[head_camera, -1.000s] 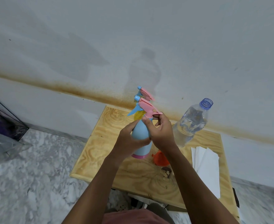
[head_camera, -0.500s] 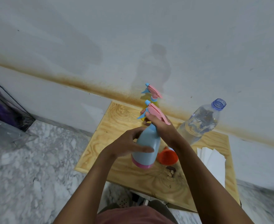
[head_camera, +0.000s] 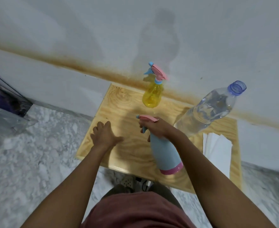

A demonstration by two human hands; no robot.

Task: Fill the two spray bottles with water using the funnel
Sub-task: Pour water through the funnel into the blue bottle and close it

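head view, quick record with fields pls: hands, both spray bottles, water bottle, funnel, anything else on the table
left hand: fingers spread over the wooden table, holds nothing
right hand: grips the blue spray bottle at its neck
blue spray bottle: sprayer head on; cannot tell if its base rests on the table
yellow spray bottle: upright at the table's back, sprayer head on, untouched
water bottle: clear, uncapped, holds water, right of the spray bottles
funnel: not in view
white paper: on the table's right side
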